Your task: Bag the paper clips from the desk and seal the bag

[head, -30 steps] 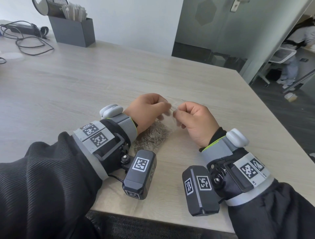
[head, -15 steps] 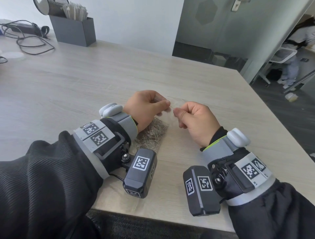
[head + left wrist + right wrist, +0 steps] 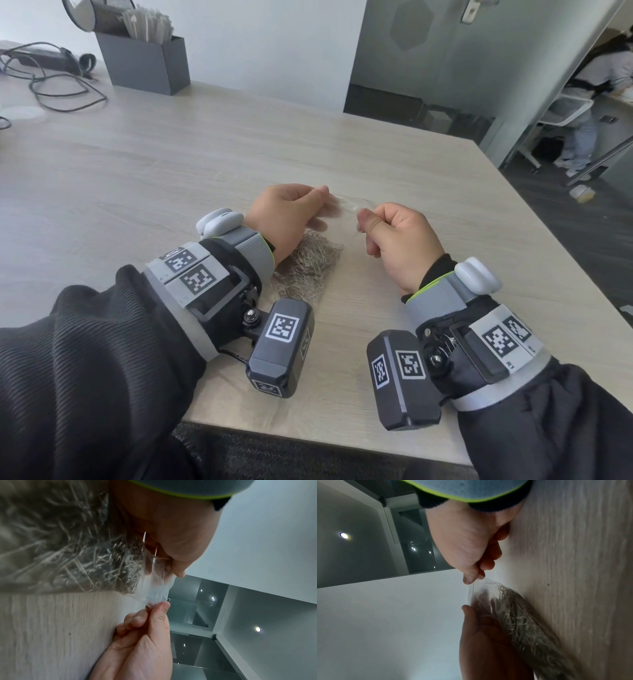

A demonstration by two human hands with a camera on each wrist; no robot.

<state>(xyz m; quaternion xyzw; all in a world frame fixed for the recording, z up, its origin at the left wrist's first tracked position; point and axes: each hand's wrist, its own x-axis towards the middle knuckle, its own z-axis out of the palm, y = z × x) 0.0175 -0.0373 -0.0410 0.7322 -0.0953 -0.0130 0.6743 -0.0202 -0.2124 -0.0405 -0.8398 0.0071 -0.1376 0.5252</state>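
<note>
Steel paper clips (image 3: 308,263) already fill the clear bag (image 3: 346,209) lying at desk (image 3: 171,164) centre; left hand (image 3: 284,212) at 9 o'clock and right hand (image 3: 397,233) at 3 pinch its mouth, sealing apparently unfinished

The two hands are now further apart than one second ago. Then the left hand (image 3: 286,214) and the right hand (image 3: 399,240) were pinching the top of the bag (image 3: 346,207) almost thumb against thumb; now a stretch of the clear top edge shows between them. The right hand has moved to the right along this edge, and the left hand has moved a little away from the person. The camera view has also shifted slightly.
</note>
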